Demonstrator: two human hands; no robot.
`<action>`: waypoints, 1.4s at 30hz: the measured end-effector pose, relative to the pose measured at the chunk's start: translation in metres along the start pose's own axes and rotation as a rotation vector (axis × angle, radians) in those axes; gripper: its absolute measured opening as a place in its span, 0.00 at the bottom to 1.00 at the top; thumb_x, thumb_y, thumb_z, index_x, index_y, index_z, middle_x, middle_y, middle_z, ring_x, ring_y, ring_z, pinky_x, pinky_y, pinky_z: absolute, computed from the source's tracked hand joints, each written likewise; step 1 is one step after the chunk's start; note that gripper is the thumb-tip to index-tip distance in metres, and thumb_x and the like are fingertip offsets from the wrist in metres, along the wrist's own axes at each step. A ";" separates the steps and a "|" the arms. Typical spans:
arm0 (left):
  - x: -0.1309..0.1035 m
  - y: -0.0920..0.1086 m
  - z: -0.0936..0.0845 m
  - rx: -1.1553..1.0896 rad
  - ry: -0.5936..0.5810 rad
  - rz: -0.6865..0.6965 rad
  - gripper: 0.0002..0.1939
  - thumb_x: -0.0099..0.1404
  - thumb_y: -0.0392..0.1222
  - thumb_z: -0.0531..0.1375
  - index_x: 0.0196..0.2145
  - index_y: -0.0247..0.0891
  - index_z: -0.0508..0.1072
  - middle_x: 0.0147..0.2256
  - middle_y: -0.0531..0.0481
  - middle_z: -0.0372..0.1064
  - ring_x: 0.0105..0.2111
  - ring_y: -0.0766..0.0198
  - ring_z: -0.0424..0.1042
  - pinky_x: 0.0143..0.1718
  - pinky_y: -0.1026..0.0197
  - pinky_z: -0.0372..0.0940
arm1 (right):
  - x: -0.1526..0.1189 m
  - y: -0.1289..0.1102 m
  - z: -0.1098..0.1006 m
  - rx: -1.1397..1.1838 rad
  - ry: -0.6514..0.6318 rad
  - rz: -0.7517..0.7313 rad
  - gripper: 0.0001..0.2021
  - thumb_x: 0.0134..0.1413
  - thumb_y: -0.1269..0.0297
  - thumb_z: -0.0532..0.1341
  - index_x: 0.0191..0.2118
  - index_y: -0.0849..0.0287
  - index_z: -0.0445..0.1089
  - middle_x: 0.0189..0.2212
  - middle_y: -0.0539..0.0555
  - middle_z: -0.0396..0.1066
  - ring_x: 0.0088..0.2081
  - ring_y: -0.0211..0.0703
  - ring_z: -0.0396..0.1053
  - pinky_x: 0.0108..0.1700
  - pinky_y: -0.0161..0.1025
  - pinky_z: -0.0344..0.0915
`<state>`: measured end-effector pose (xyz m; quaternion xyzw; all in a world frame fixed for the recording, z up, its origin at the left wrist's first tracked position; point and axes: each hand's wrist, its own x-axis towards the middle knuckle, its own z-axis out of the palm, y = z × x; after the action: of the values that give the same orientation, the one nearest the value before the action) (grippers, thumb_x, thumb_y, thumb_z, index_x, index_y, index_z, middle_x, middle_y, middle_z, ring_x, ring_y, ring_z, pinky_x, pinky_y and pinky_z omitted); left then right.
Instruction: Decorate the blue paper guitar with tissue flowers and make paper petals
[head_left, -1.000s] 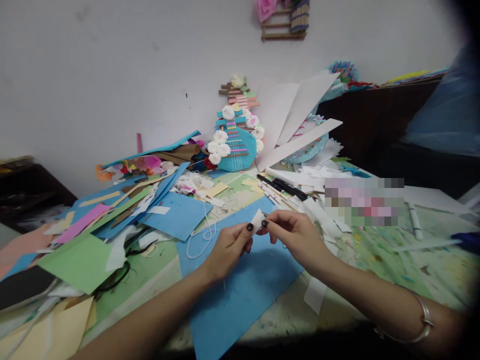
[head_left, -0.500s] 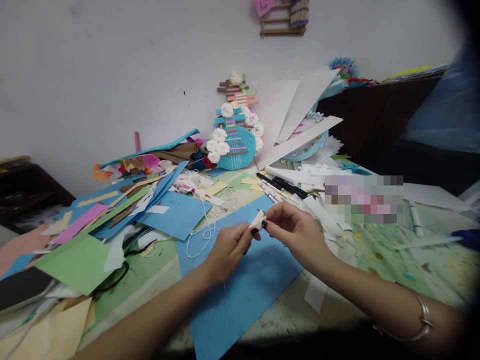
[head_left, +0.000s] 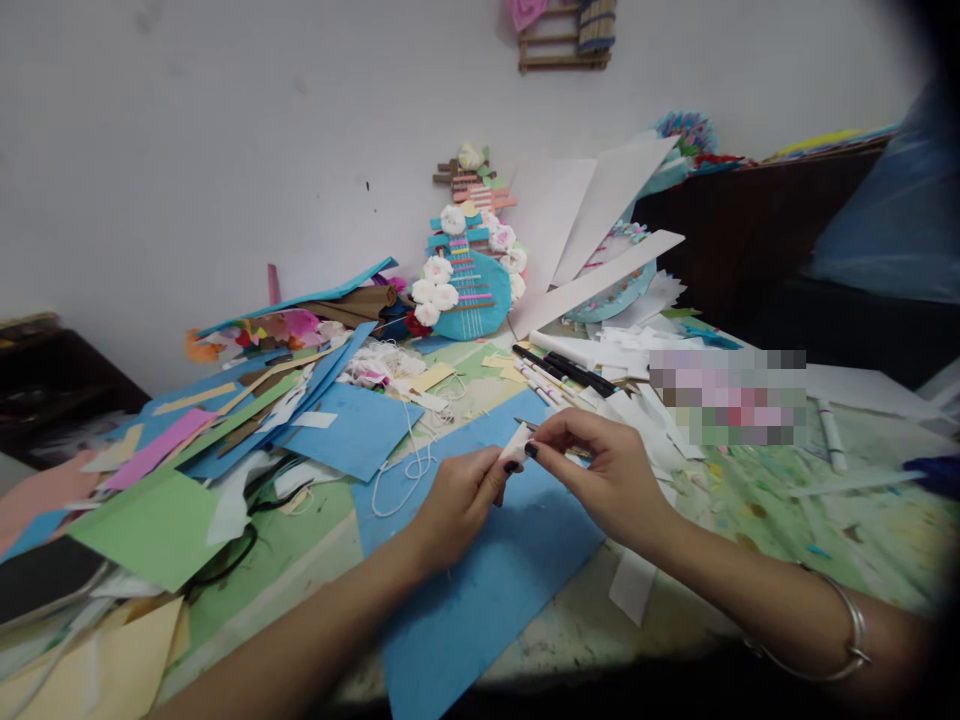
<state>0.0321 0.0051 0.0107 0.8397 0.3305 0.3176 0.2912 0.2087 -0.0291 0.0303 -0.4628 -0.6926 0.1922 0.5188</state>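
Observation:
My left hand (head_left: 461, 500) is closed, its thumb and fingers pinching a small folded or rolled piece of white paper (head_left: 514, 446). Close against it on the right, my right hand (head_left: 604, 465) is closed in a pinch at the paper's edge. A thin, dark, pointed stick (head_left: 526, 425) juts leftward from the right fingertips over the paper's top; its other end is hidden by the fingers. Both hands are above a large blue sheet (head_left: 480, 610) lying on the table. White string (head_left: 405, 480) curls on the table left of the hands.
Coloured paper sheets (head_left: 154, 520) are heaped at left. Markers (head_left: 574, 372) and white paper strips (head_left: 637, 420) lie beyond my right hand. A blue lute-shaped paper craft (head_left: 480, 290) with white flowers leans on the wall. A single marker (head_left: 831, 435) lies at right.
My right hand has shifted slightly, its fingers opening a little wider around the pinch. More of the stick shows, pointing left. The left hand stays nearly in place with the white paper.

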 end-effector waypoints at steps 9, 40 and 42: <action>-0.001 0.000 0.001 0.134 0.084 0.066 0.16 0.69 0.43 0.48 0.25 0.36 0.64 0.22 0.53 0.61 0.23 0.68 0.61 0.28 0.65 0.52 | 0.003 -0.004 -0.004 0.001 -0.017 0.102 0.07 0.50 0.66 0.61 0.24 0.59 0.69 0.21 0.48 0.67 0.25 0.35 0.62 0.28 0.35 0.57; -0.001 -0.009 0.001 0.325 0.151 0.142 0.14 0.68 0.41 0.50 0.24 0.35 0.62 0.19 0.57 0.55 0.20 0.71 0.55 0.24 0.67 0.48 | 0.004 0.005 0.013 0.521 -0.039 0.363 0.12 0.39 0.62 0.69 0.28 0.61 0.67 0.27 0.50 0.70 0.31 0.37 0.69 0.38 0.38 0.67; -0.001 -0.008 0.001 0.313 0.136 0.143 0.14 0.68 0.41 0.50 0.25 0.35 0.62 0.20 0.57 0.55 0.21 0.71 0.55 0.24 0.67 0.48 | 0.004 0.006 0.013 0.529 -0.049 0.372 0.11 0.39 0.63 0.68 0.27 0.61 0.67 0.26 0.50 0.70 0.31 0.36 0.68 0.38 0.37 0.66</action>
<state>0.0294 0.0088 0.0041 0.8726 0.3342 0.3384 0.1108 0.1997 -0.0203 0.0231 -0.4257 -0.5345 0.4682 0.5603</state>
